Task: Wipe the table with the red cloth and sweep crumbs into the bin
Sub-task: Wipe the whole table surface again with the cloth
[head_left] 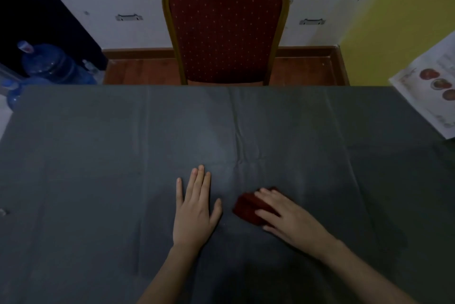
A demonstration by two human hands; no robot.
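The table (98, 156) is covered with a dark grey cloth that has a few creases. A small bunched red cloth (246, 207) lies on it near the front middle. My right hand (288, 217) presses down on the red cloth, fingers curled over its right part. To its left, my left hand (194, 207) rests flat on the grey cover, fingers stretched out and holding nothing. A few pale specks lie between the two hands. No bin shows in this view.
A red padded chair with a gold frame (225, 23) stands at the table's far edge. A printed paper with food pictures (428, 92) lies on the right corner. Blue water bottles (46, 62) stand on the floor at the far left.
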